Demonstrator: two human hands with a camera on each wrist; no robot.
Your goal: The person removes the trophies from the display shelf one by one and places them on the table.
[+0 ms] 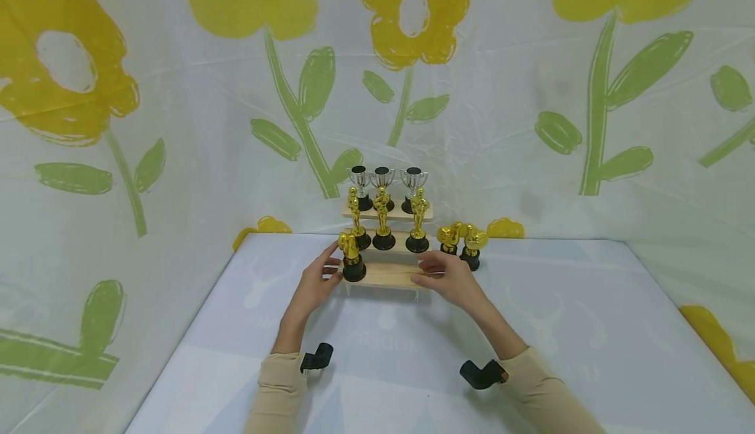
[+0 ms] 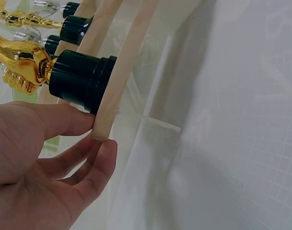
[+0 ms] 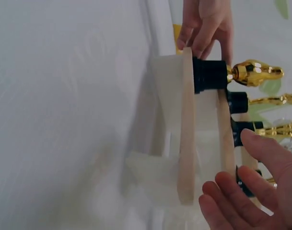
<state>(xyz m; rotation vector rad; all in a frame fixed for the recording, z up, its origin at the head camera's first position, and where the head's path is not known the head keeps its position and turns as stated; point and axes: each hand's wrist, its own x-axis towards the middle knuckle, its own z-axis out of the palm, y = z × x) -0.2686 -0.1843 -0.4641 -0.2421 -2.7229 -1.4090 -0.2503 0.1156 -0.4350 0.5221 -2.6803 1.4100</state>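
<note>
A three-tier wooden display stand (image 1: 386, 275) with pale, translucent supports stands toward the back of the table. At the left end of its lowest board, my left hand (image 1: 312, 286) pinches the board, thumb above and fingertips below in the left wrist view. Beside that thumb, a gold hand-shaped trophy (image 2: 23, 60) stands upright on its black base. My right hand (image 1: 451, 280) is at the lowest board's right end, fingers spread apart and holding nothing. Three gold figurine trophies (image 1: 383, 214) stand on the middle tier, three silver cup trophies (image 1: 383, 178) on the top one.
Two more gold trophies (image 1: 472, 245) with black bases stand on the table right of the stand, just behind my right hand. A flower-printed curtain (image 1: 489, 126) hangs behind the white table (image 1: 377, 381).
</note>
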